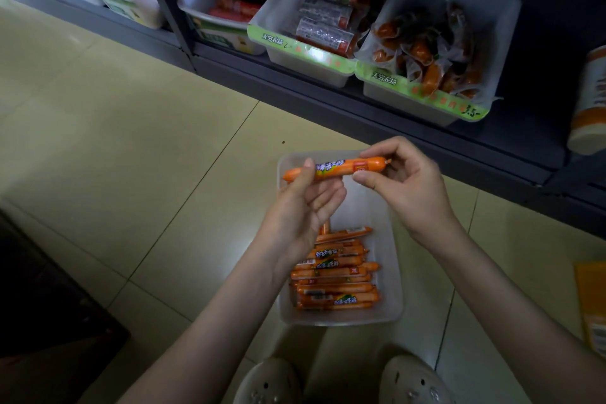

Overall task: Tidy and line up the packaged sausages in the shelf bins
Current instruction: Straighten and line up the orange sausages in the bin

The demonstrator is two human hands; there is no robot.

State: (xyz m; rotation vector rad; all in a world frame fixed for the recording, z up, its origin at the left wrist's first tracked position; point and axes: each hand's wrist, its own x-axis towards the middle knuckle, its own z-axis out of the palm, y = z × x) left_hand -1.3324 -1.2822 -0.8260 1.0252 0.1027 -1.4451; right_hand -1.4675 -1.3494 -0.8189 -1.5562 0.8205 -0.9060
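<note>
Between our hands: one packaged sausage [334, 168] lies level in the air, above the far end of the clear bin [392, 259] that sits on the floor.
Left hand [301, 207]: it pinches the sausage near its left end, thumb on top and fingers curled beneath.
Right hand [403, 184]: thumb and forefinger pinch the right end; the other fingers are loosely curled and hold nothing.
Below our wrists: the stacked sausages [334, 275] lie crosswise in the near end of that bin, mostly parallel, with a few askew on top.
Beyond our hands: the shelf bins [301, 49] hold other packaged sausages, some lined up and some jumbled.
Weight: we judge it light, since two fingertip pinches carry it level.
Stiffness: it looks firm enough to keep its line, though probably bendable if we lever it from one tip.
Casing: the film is glossy, so we expect it to slide under a loose grip.
Where to hold: we would hold the round body just inside each end, not the small crimped tips.
Laying down: we think a round stick may roll, so we would set it against its neighbours.
</note>
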